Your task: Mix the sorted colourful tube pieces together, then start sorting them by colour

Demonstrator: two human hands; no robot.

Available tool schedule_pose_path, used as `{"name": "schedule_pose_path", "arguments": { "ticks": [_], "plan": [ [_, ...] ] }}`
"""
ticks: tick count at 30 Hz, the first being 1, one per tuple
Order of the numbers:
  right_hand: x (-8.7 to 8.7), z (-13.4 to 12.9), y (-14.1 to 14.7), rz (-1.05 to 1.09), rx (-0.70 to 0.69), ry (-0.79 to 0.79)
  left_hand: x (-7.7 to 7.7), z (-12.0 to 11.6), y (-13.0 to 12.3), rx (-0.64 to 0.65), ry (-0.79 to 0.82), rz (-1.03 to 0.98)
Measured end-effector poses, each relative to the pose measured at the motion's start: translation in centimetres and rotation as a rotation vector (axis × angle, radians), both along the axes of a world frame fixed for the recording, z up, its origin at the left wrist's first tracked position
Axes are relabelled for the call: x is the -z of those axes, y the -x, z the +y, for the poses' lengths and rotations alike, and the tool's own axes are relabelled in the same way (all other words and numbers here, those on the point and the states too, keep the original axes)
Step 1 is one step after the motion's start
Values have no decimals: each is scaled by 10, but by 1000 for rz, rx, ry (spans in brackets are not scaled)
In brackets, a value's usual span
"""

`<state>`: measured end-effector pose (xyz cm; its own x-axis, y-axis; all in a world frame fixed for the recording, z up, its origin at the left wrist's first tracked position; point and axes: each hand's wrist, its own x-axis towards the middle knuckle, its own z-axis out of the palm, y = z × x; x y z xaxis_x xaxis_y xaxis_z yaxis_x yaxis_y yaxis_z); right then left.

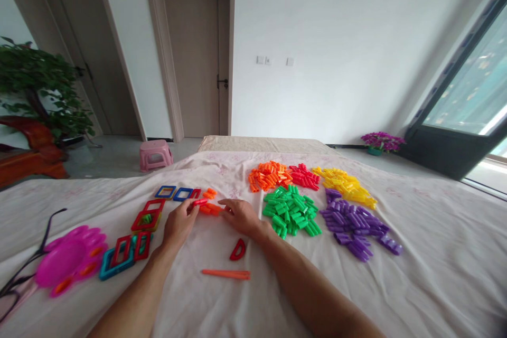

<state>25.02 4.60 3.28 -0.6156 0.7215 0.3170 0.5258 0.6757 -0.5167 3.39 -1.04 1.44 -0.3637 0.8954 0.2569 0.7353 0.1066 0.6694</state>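
Note:
In my left hand (pixel 181 220) is a small red plastic tube piece (pixel 200 202), pinched between thumb and fingertips. My right hand (pixel 240 215) lies just to the right, fingers apart, its tips at the edge of several orange tube pieces (pixel 209 209) on the cloth. A few more orange pieces (pixel 209 193) sit just beyond. Nearer to me lie a red D-shaped piece (pixel 238 250) and a pair of long orange sticks (pixel 226 274). Blue square frames (pixel 182 194) and red frames (pixel 144 220) stretch out to the left of my left hand.
Sorted piles of orange (pixel 269 176), red (pixel 304 176), green (pixel 292 211), yellow (pixel 346 186) and purple (pixel 356 224) tube pieces lie at the right. On the left are a magenta paw-shaped tray (pixel 65 261) and glasses (pixel 29 269). A pink stool (pixel 156 155) stands beyond the cloth.

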Motion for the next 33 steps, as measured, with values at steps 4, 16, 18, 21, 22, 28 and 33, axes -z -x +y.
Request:
{"name": "schedule_pose_path", "arguments": {
  "ticks": [4, 16, 18, 21, 22, 28, 33],
  "plan": [
    [8, 16, 1, 279, 144, 200, 0, -1, 0, -4, 7, 0],
    [0, 39, -10, 1234, 353, 772, -2, -2, 0, -12, 12, -17],
    [8, 32, -3, 941, 274, 715, -2, -1, 0, -11, 13, -13],
    [16, 16, 9, 507, 169, 494, -2, -1, 0, -11, 15, -7],
    [16, 10, 13, 384, 147, 393, -2, 0, 0, -11, 14, -6],
    [3, -12, 19, -30, 108, -55, 1, 0, 1, -5, -7, 4],
    [7, -3, 12, 71, 190, 45, 5, 2, 2, 14, -34, 3]
  ]
}}
